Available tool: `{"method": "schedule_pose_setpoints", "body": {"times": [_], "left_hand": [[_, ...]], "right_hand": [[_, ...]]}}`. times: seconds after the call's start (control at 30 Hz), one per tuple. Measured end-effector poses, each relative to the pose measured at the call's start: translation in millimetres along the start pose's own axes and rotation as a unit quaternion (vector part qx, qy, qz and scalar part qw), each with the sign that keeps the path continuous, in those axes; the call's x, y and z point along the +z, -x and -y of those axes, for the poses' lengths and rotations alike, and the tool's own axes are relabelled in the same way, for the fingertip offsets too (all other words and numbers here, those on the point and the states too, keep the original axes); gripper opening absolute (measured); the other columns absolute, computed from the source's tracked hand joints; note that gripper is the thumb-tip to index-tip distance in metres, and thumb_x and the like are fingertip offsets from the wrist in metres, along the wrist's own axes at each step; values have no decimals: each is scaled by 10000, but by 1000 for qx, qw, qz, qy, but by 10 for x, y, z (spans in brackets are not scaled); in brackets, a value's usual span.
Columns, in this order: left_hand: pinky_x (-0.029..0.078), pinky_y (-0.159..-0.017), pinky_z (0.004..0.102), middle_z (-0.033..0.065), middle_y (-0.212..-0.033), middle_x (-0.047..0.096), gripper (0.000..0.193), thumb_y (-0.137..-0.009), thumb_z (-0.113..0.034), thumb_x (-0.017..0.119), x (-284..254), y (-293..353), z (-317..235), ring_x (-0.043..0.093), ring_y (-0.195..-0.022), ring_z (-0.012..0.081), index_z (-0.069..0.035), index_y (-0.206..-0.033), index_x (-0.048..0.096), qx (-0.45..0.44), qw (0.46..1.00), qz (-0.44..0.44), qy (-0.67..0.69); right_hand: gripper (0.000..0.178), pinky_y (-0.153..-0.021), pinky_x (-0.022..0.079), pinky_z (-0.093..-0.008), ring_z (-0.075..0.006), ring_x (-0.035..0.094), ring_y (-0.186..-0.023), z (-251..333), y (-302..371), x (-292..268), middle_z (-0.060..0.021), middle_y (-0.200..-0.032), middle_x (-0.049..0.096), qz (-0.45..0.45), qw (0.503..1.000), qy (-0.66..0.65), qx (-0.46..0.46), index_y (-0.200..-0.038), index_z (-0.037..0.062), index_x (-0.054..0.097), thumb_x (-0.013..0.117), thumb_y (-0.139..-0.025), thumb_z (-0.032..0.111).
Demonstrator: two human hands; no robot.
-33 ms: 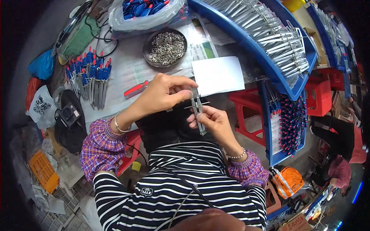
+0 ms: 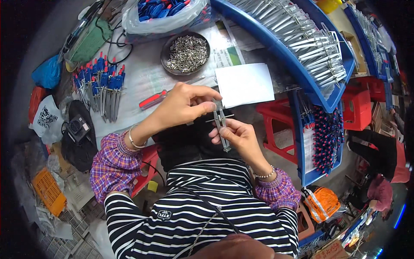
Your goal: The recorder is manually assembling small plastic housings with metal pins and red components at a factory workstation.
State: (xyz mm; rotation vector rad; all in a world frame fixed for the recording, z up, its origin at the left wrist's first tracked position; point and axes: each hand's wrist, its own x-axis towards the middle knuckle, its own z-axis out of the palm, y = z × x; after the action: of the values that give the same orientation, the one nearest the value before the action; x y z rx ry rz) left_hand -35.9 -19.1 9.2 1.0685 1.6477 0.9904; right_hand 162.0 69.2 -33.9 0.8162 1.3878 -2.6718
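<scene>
A two-legged metal compass [image 2: 222, 129] with a thin crosswise rod sits between my hands, above my lap. My right hand [image 2: 239, 136] is closed on its legs, thumb across the front and fingers behind. At the far end my left hand [image 2: 187, 102] has its thumb and index finger bent close to the tool's tip; whether they pinch the tip or a small part there is too fine to make out. Near my left wrist, a screwdriver [image 2: 154, 99] with a red and clear handle lies on the table. A round dish [image 2: 163, 55] beyond it holds many small metal pins [image 2: 186, 54].
White paper [image 2: 245, 85] lies at the table edge. Blue-handled metal tools [image 2: 101, 86] are grouped at left. A plastic bag [image 2: 166, 26] of blue parts stands at the back. Blue trays [image 2: 330, 101] of metal legs and a red stool [image 2: 276, 125] are at right.
</scene>
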Motion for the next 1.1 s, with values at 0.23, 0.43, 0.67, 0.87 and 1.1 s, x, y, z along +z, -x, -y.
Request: {"method": "schedule_pose_setpoints", "body": {"times": [0.23, 0.43, 0.67, 0.87, 1.1], "left_hand": [[474, -555, 199, 49, -750, 660, 122, -808, 5, 613, -9, 9, 59, 594, -625, 67, 28, -912, 671, 19, 998, 38, 52], [509, -625, 212, 86, -820, 675, 123, -792, 57, 609, 51, 28, 109, 625, -699, 99, 52, -905, 657, 69, 982, 53, 166], [497, -729, 272, 112, -939, 669, 239, -759, 36, 627, -215, 237, 69, 641, -819, 205, 2, -996, 639, 102, 964, -143, -200], [456, -799, 378, 141, -1033, 584, 334, -724, 33, 613, -277, 479, 343, 565, -934, 305, -36, -1051, 609, 68, 868, -210, -444], [447, -766, 364, 149, -962, 569, 392, -717, 43, 588, -310, 488, 202, 561, -890, 314, -41, -1099, 571, -12, 866, -165, -471]], "right_hand": [[330, -783, 522, -301, -126, 596, -782, 21, -1, -8, -91, -905, 616, 85, 992, -81, 45, -1143, -44, 546, 565, -915, 193], [351, -753, 543, -337, -132, 565, -714, -49, 30, -75, -78, -821, 558, 191, 931, -288, 121, -1062, -30, 521, 617, -879, 254], [169, -589, 457, -336, -313, 603, -652, 168, 16, -388, -176, -776, 598, -209, 775, 497, -330, -971, -32, 562, 593, -811, 16], [174, -604, 453, -397, -324, 583, -686, 159, -47, -408, -157, -749, 562, -203, 731, 567, -319, -982, -9, 547, 589, -816, 26], [129, -575, 445, -421, -337, 570, -662, 111, -29, -353, -153, -725, 541, -177, 746, 581, -273, -936, 0, 515, 575, -827, 32]]}}
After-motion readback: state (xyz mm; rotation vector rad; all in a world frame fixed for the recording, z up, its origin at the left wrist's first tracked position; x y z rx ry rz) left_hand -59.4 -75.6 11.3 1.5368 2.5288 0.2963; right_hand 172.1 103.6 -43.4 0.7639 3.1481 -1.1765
